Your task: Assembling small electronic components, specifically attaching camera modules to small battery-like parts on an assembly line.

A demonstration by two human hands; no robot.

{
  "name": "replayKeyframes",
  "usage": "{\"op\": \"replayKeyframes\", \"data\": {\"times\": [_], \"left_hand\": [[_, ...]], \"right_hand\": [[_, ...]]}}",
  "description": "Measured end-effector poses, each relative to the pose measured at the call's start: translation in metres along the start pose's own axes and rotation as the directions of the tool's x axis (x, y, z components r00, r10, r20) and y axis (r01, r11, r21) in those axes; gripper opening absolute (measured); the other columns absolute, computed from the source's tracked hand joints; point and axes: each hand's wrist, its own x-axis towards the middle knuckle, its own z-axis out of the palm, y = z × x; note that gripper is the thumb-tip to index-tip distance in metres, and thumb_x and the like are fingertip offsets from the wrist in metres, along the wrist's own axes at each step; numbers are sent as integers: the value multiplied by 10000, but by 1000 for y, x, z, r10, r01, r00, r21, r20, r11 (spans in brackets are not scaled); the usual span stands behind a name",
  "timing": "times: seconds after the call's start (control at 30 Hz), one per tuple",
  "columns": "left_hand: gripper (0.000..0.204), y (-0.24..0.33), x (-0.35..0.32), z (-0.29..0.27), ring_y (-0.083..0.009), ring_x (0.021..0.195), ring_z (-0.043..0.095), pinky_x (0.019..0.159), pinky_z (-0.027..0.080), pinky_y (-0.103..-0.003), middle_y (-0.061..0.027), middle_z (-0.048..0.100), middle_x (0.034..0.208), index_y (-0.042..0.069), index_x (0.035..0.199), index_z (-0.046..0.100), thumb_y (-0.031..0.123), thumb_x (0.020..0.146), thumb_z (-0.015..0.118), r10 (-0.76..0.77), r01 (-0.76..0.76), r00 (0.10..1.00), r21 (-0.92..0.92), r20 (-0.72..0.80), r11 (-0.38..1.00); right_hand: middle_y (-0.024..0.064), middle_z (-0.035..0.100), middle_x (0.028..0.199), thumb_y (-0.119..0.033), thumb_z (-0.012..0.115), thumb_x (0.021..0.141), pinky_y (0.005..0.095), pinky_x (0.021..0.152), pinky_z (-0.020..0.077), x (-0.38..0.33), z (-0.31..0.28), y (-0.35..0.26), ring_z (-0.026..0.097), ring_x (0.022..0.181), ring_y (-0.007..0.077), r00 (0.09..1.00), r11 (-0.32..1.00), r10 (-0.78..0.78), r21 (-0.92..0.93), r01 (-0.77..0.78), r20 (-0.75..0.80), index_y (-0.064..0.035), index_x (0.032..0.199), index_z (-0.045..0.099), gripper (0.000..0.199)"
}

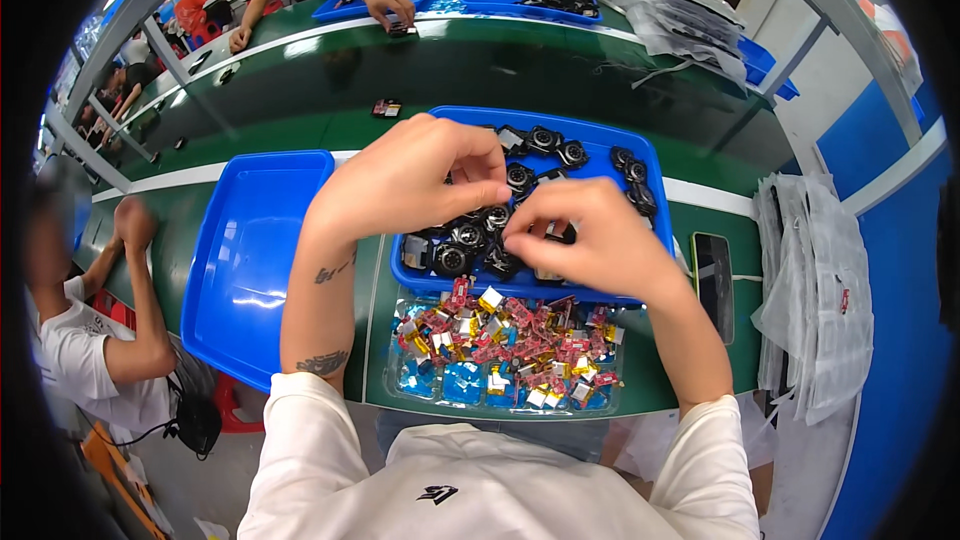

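Parts (451, 260) in 1 tray (610, 134), between 2nd tray (262, 240) on left and phone (713, 288) on right, circuit boards (515, 313) on near side.

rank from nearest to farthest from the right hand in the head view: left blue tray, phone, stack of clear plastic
From the right hand:
1. Phone, to its right
2. Stack of clear plastic, farther right
3. Left blue tray, across to its left

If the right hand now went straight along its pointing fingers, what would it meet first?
The right hand would probably meet black round parts in the blue tray beneath; depth is unclear.
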Motion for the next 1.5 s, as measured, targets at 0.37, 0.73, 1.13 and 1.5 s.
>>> {"op": "replayKeyframes", "data": {"times": [0.37, 0.73, 1.13, 1.5], "left_hand": [[170, 5, -6, -6, -126, 657, 623, 584, 444, -259, -44, 660, 704, 27, 834, 635, 164, 791, 726, -31, 30, 999, -32, -21, 999], [210, 18, -2, 5, -136, 657, 629, 618, 477, -244, -24, 604, 689, 18, 771, 541, 42, 733, 746, -82, 70, 996, -225, -44, 972], [163, 14, -2, 10, -118, 818, 664, 741, 520, -260, -99, 717, 890, -3, 972, 713, 15, 824, 645, 6, -39, 998, -503, -67, 863], [199, 18, -3, 1, -187, 923, 658, 843, 518, -301, -155, 695, 961, -52, 1012, 683, -36, 815, 659, -107, 3, 985, -615, -133, 789]], "right_hand": [[57, 683, 781, -120, 724, 779, 280, 623, 482, -4, 52, 1, 602, 664, 127, 983, 975, 27, 214, -66, 181, -50, 838, 724, 91], [65, 697, 822, -110, 714, 828, 224, 660, 510, 1, 0, 5, 641, 719, 89, 955, 802, 200, 597, -30, -220, 5, 905, 709, 139], [45, 672, 825, -141, 662, 856, 234, 641, 477, 0, -13, -2, 628, 753, 107, 884, 948, 98, 314, 57, -457, -20, 896, 692, 130], [69, 634, 785, -67, 810, 630, 315, 613, 461, -6, -16, -17, 579, 679, 222, 754, 842, -527, -361, 402, -391, -40, 844, 650, 269]]}}
